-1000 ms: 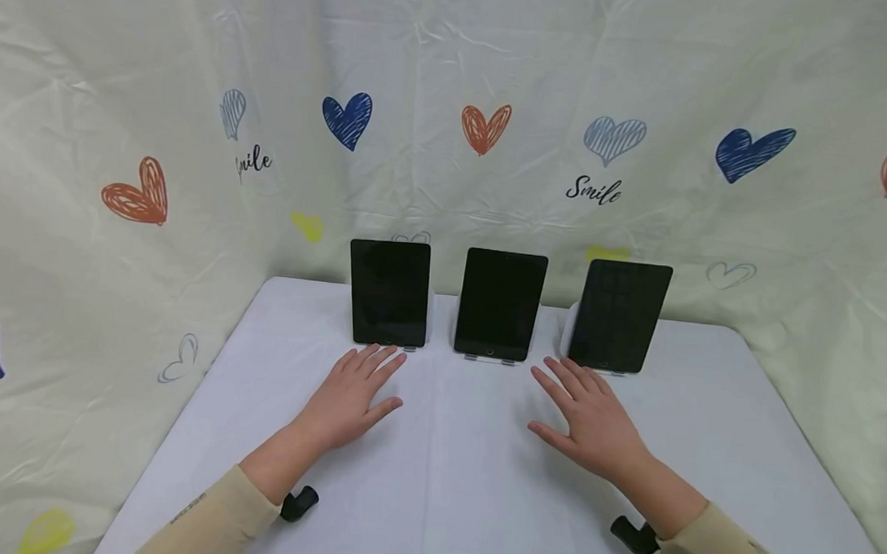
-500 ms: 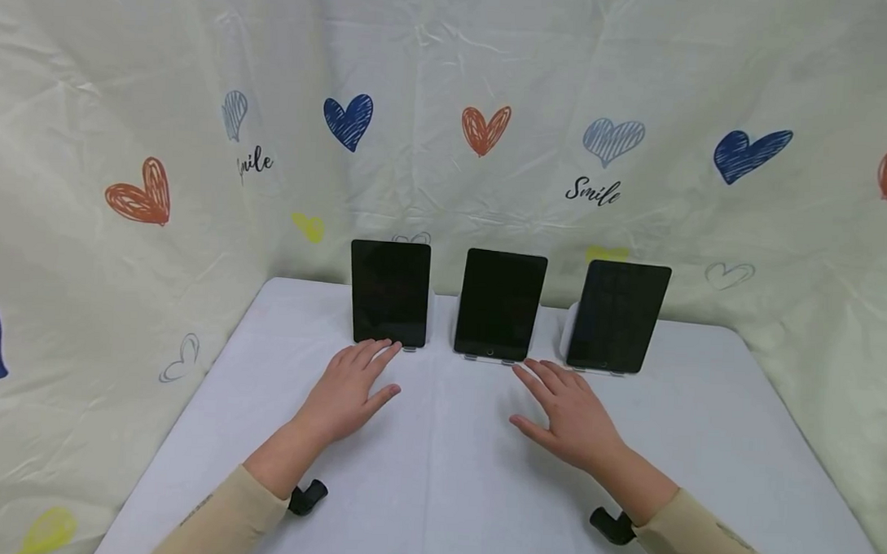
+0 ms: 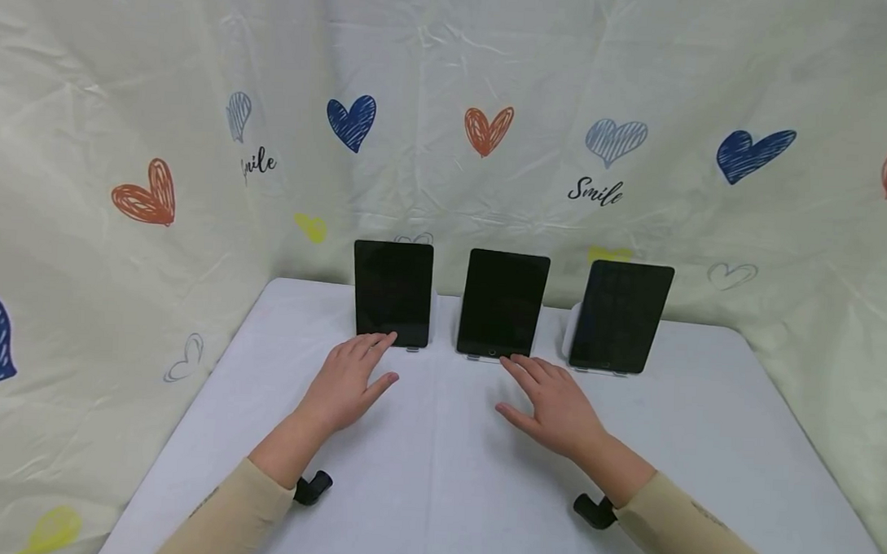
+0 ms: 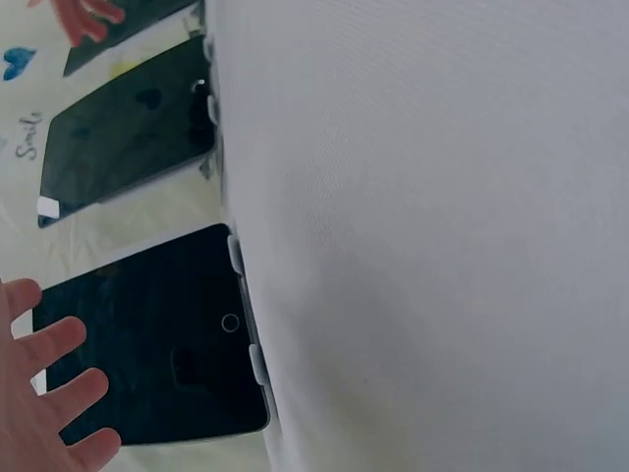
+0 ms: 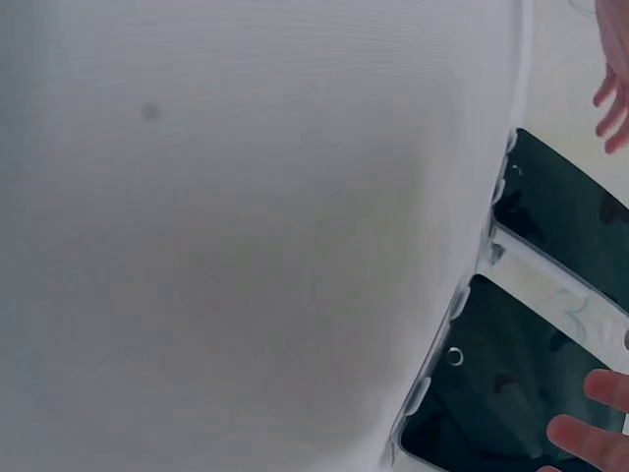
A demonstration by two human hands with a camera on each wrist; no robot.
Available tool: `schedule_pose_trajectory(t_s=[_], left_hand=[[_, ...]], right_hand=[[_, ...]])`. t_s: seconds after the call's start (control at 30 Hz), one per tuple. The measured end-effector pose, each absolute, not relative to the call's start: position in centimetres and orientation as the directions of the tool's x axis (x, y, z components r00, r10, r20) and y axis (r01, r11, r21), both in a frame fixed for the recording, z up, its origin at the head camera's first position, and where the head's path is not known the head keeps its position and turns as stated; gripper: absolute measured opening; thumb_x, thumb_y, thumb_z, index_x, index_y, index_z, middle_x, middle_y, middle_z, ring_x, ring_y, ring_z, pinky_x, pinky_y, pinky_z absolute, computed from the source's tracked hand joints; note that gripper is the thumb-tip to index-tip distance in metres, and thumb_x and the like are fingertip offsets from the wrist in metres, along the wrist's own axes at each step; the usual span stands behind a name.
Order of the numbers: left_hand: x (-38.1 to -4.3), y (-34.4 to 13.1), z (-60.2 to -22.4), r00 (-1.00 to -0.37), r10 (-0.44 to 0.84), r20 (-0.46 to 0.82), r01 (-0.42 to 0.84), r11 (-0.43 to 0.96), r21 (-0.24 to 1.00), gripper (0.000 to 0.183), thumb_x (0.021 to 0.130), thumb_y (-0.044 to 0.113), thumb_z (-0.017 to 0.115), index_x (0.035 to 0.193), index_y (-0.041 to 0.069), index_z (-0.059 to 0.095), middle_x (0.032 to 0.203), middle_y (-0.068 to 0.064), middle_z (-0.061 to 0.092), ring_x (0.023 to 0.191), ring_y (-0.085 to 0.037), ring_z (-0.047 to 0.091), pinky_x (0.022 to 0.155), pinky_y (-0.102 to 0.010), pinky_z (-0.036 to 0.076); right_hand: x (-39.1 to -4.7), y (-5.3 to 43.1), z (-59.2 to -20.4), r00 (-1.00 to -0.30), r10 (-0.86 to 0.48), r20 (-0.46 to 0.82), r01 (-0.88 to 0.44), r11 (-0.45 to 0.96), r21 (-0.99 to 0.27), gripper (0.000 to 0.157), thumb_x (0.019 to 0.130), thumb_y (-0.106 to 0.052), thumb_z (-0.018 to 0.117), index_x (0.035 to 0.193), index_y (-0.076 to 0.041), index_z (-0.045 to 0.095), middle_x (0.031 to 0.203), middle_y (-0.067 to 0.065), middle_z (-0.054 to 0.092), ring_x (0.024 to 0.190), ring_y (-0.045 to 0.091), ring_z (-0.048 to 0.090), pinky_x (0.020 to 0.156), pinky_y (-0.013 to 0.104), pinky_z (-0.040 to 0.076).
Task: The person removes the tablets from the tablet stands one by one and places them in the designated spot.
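Observation:
Three black tablets stand propped on small stands in a row along the back of the table, their screens dark: a left tablet (image 3: 392,290), a middle tablet (image 3: 503,302) and a right tablet (image 3: 621,316). My left hand (image 3: 339,387) reaches toward the left tablet with spread fingers that overlap its lower edge in the head view. In the left wrist view, fingers (image 4: 74,395) show over that tablet's screen. My right hand (image 3: 556,410), also spread, has its fingertips just below the middle tablet. Both hands hold nothing.
A white cloth covers the table (image 3: 436,489), which meets a pale curtain (image 3: 436,57) printed with hearts and "Smile". Clear stand lips (image 3: 490,359) stick out under the tablets. Black wrist mounts (image 3: 313,488) show below both wrists.
My right hand has moved left, from in front of the right tablet to below the middle one. My left hand has shifted slightly forward toward the left tablet. The tablets stay in place.

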State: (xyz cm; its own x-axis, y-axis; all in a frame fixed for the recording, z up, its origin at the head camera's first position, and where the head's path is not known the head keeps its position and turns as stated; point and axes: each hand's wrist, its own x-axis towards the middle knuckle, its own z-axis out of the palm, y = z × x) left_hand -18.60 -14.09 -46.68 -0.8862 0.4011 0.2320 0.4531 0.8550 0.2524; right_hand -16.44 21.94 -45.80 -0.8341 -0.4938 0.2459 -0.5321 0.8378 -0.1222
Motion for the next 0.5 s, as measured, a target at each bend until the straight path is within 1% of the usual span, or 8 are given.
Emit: schedule_pose_trajectory(t_s=[0.2,0.33,0.5], left_hand=[[-18.7,-14.5,-46.8,-0.902,0.364,0.232,0.420,0.864,0.279,0.067,0.100,0.051,0.050,0.157,0.020,0.031,0.150,-0.008,0.042,0.138,-0.030,0.037,0.112,-0.053,0.029],[-18.8,-14.7,-46.7,-0.912,0.344,0.225,0.401,0.863,0.307,0.067,0.100,0.051,0.050,0.157,0.020,0.031,0.151,-0.008,0.041,0.139,-0.031,0.036,0.112,-0.054,0.029],[-19.0,-14.7,-46.5,-0.918,0.326,0.227,0.387,0.864,0.322,0.067,0.101,0.053,0.048,0.157,0.021,0.031,0.151,-0.007,0.041,0.139,-0.030,0.036,0.112,-0.054,0.028]], right_hand=[[-17.1,21.0,-45.6,-0.843,-0.486,0.232,-0.523,0.840,-0.141,0.073,0.093,-0.062,0.055,0.152,-0.021,0.041,0.146,0.008,0.049,0.130,0.031,0.047,0.106,0.054,0.038],[-17.4,20.2,-45.3,-0.847,-0.476,0.235,-0.518,0.839,-0.167,0.072,0.093,-0.058,0.058,0.151,-0.019,0.042,0.145,0.009,0.050,0.130,0.032,0.048,0.106,0.055,0.038],[-17.8,19.2,-45.1,-0.862,-0.460,0.212,-0.498,0.845,-0.192,0.071,0.094,-0.058,0.056,0.151,-0.018,0.042,0.146,0.009,0.049,0.131,0.031,0.047,0.106,0.054,0.038]])
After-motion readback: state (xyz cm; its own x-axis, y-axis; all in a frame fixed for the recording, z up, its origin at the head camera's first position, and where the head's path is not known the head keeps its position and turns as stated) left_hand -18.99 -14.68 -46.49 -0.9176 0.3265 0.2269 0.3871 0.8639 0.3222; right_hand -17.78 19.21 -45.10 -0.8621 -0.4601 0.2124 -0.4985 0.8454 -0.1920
